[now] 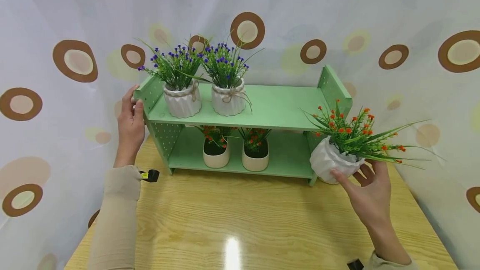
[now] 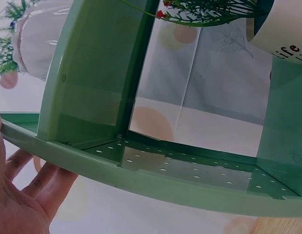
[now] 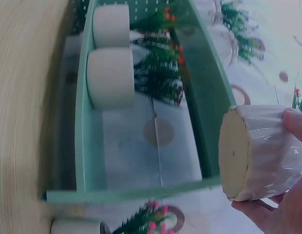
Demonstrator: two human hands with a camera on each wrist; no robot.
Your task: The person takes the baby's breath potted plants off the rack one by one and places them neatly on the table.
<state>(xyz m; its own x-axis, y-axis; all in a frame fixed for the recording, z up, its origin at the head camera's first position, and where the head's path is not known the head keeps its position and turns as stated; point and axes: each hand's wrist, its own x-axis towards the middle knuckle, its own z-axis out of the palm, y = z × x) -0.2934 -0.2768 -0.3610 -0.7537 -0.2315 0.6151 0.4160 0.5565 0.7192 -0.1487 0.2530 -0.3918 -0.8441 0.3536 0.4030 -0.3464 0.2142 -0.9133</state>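
Observation:
My right hand grips a white ribbed flowerpot with orange flowers, tilted, just off the right end of a green two-tier shelf. The thumb lies on the pot's front; the flat pale base shows in the right wrist view. My left hand holds the upper left end of the shelf, with fingers behind the side panel in the left wrist view. Two white pots with purple flowers and twine bows stand on the top tier's left half.
On the lower tier sit two cream pots with red-orange flowers. Beside the shelf's right end, a pot with pink flowers stands low. The shelf rests on a wooden table against a dotted curtain.

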